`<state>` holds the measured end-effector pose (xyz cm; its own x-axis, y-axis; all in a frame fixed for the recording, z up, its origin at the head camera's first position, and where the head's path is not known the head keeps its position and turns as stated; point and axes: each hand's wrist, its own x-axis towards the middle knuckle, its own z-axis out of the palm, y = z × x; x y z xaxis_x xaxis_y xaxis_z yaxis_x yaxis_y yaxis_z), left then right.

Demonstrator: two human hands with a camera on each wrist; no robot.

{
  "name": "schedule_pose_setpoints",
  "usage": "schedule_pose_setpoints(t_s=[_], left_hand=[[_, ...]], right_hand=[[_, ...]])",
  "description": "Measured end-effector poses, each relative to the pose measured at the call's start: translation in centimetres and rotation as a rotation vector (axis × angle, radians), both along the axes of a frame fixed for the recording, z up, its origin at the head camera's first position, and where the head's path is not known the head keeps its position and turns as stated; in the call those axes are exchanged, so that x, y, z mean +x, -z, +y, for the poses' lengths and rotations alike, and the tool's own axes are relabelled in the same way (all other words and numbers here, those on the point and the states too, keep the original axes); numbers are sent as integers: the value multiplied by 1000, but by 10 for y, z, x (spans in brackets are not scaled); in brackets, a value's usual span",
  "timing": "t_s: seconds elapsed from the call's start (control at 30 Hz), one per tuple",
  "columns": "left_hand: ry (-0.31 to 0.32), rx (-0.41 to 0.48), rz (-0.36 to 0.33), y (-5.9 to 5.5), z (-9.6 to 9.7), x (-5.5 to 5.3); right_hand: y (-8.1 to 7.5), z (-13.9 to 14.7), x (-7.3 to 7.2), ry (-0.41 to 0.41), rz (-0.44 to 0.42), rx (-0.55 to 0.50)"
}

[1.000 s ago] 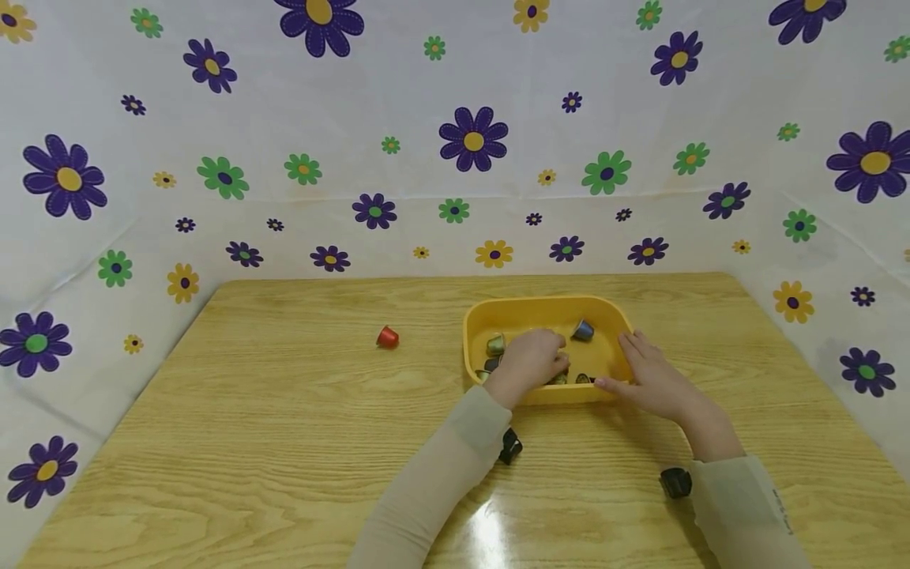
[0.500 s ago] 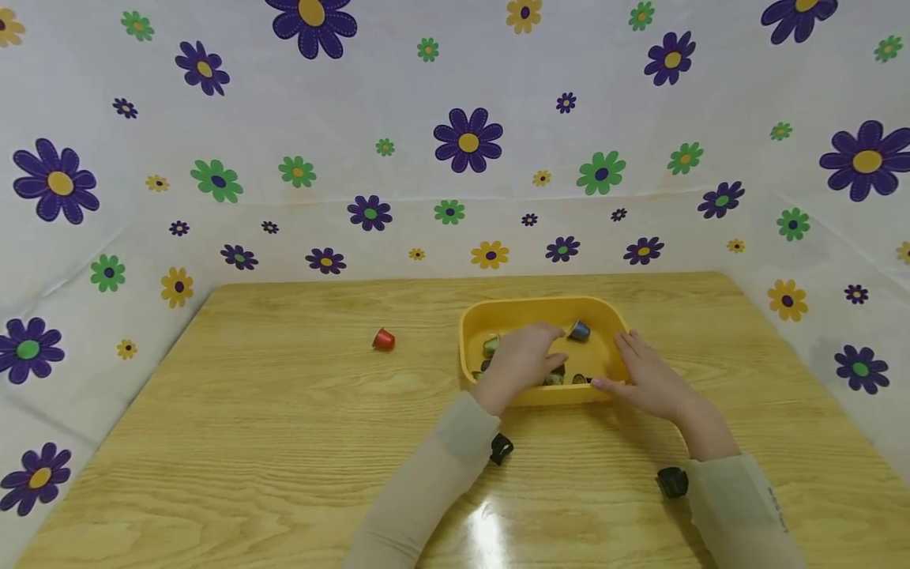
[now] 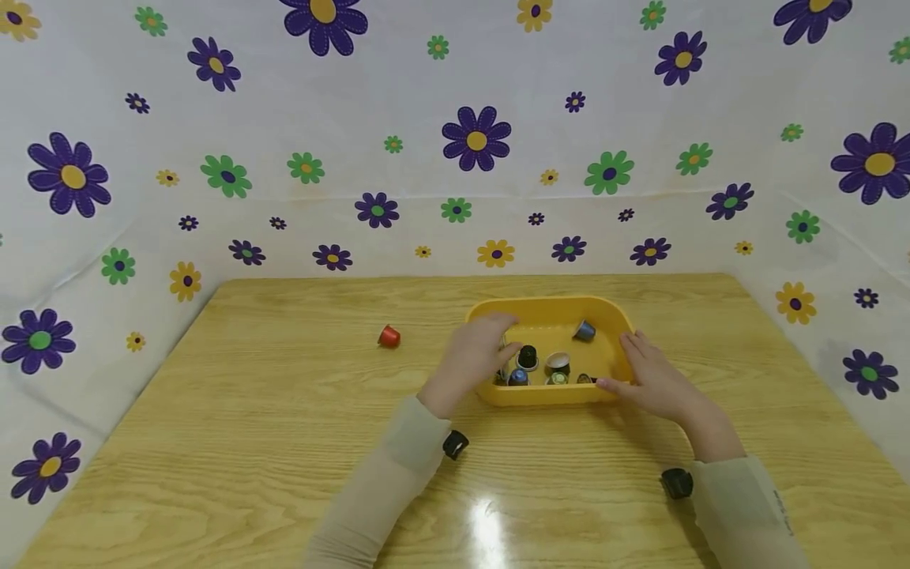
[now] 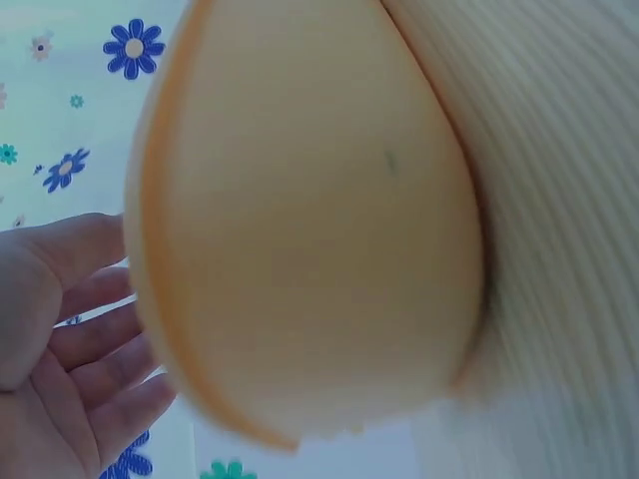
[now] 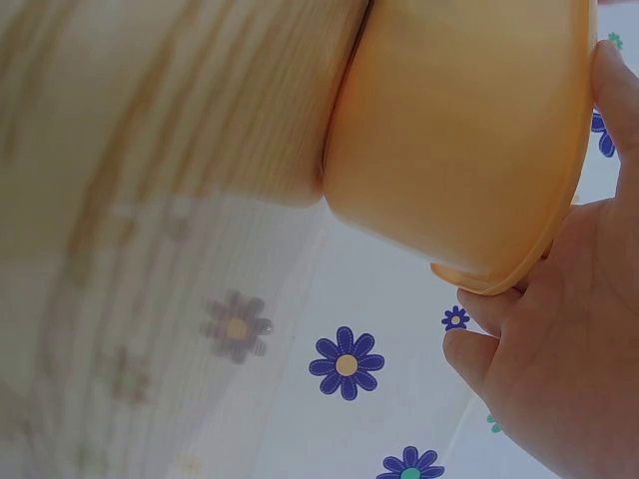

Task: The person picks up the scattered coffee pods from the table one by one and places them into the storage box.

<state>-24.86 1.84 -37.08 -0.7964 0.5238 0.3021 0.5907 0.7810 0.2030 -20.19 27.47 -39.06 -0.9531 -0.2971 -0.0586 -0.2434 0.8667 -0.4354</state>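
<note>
A yellow plastic bin (image 3: 554, 395) with several coffee capsules in it stands on the table. My left hand (image 3: 471, 356) reaches over the bin's left rim, its fingers loosely extended inside; nothing shows held in the left wrist view. Beside its thumb lie a black capsule (image 3: 528, 356) and a blue capsule (image 3: 518, 378). A white-lidded capsule (image 3: 558, 362) and a green-gold capsule (image 3: 558, 379) lie nearer the front wall. Another dark blue capsule (image 3: 585, 330) is tipped over at the back right. My right hand (image 3: 657, 386) holds the bin's right front corner, thumb on the front rim.
A red capsule (image 3: 389, 337) lies on its side on the wooden table (image 3: 284, 411), left of the bin. A white flowered cloth (image 3: 398, 170) surrounds the back and sides. Black wrist mounts (image 3: 455, 445) sit at both sleeves.
My left hand has moved left, from the middle of the bin to its left rim, uncovering the black, blue and white-lidded capsules and covering the green one. My right hand stays put.
</note>
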Motion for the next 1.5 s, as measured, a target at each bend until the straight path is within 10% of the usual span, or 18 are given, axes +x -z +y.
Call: schedule_pose_setpoints(t_s=[0.8, 1.5], left_hand=[[-294, 57, 16, 7, -118, -14], [-403, -46, -298, 21, -140, -45]], right_hand=[[-2, 0, 1, 16, -10, -6], [-1, 2, 0, 17, -18, -8]])
